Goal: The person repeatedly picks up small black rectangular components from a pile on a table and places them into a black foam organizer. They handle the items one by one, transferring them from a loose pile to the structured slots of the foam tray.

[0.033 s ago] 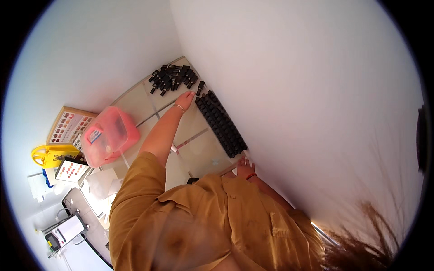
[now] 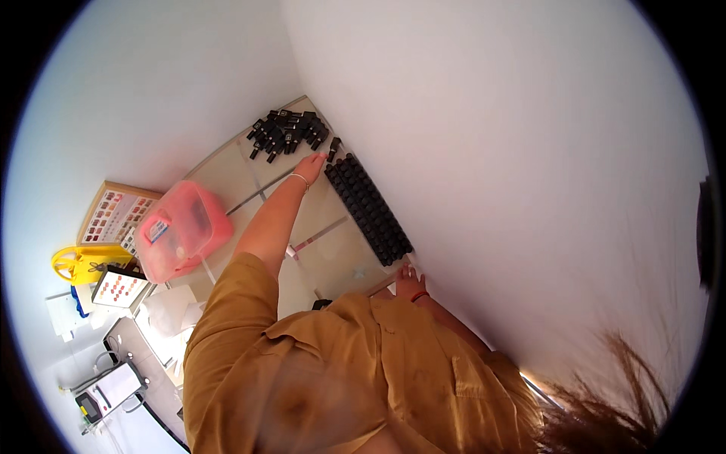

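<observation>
My left hand (image 2: 309, 166) reaches far across the table, a thin bracelet at its wrist. Its fingers are drawn together at the lower end of a small black bottle (image 2: 334, 147), like a nail polish bottle, which leans beside the wall. Just beyond the fingertips begins a block of similar black bottles (image 2: 368, 209), packed in rows along the wall. A loose heap of more black bottles (image 2: 287, 133) lies in the far corner. My right hand (image 2: 409, 284), with a dark red band at the wrist, rests with fingers spread near the block's near end, holding nothing.
A pink box with a clear lid (image 2: 185, 231) stands at the left. Beyond it are a framed colour chart (image 2: 117, 216), a yellow bag (image 2: 87, 262) and a smaller swatch board (image 2: 121, 286). A small pale tube (image 2: 291, 252) lies near my left forearm. The white wall (image 2: 484, 151) borders the right side.
</observation>
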Motion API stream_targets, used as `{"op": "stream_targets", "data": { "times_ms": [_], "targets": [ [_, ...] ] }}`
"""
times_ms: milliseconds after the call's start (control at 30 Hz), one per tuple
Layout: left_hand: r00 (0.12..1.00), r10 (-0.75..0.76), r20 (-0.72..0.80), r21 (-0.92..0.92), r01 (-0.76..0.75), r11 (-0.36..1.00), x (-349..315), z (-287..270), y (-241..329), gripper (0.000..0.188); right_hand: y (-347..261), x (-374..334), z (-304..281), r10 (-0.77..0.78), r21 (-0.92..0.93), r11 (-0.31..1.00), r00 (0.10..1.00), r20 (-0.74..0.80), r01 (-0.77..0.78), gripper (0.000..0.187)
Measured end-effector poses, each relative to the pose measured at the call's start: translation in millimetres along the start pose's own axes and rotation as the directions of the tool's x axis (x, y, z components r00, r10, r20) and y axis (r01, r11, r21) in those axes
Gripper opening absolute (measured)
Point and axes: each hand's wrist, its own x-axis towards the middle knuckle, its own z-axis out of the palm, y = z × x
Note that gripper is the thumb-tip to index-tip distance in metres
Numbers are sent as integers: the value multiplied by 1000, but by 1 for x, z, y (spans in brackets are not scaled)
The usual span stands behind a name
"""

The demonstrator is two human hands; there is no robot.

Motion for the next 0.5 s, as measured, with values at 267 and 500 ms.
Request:
{"op": "stream_targets", "data": {
  "times_ms": [267,500],
  "targets": [
    [962,-186,201,148,158,976,31,23,37,73,4,-9,-4,10,56,998,999,52,-12,98],
    [983,-176,42,152,168,974,20,8,31,67,-1,-11,-8,6,83,997,999,35,-9,96]
  ]
}}
